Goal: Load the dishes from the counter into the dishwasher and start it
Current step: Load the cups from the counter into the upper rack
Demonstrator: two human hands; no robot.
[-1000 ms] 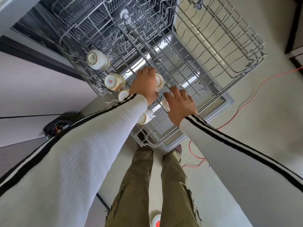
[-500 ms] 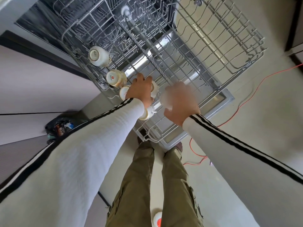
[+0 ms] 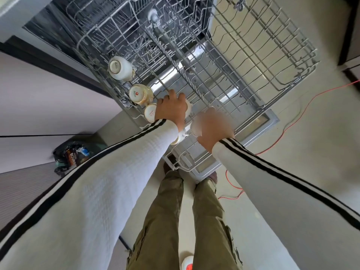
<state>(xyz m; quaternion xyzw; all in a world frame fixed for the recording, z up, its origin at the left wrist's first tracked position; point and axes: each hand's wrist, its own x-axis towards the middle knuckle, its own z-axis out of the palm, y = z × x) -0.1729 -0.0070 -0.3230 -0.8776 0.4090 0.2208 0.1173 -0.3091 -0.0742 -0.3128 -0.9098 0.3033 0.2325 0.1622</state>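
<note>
1. Dark bag (image 3: 72, 156) slumped on the floor at far left, well apart from the action and out of play.
2. Moving in: white cups line the left edge of the pulled-out rack (image 3: 272, 55), bottoms up. That's the back cup (image 3: 119, 68), then the logo cup (image 3: 140, 93), then a third cup (image 3: 151, 113) tucked against the wrist.
3. Now the left hand (image 3: 171, 110) is curled over the top of a fourth cup (image 3: 188, 111) and gripping it as it sits among the wires. Looks like she or he is seating it in the row.
4. Just beside it, the right hand (image 3: 212, 129) is smeared by motion, but it appears wrapped around a fifth cup (image 3: 195, 127), held over the rack's near end.
5. So the step in hand is loading cups, and the job looks early: most of the rack to the right is bare wire.
6. Next call: let go with the left, tip the fifth cup mouth-down and find an open slot without knocking its neighbours.
7. Far right, a red cable (image 3: 292, 121) trails over the floor.
</note>
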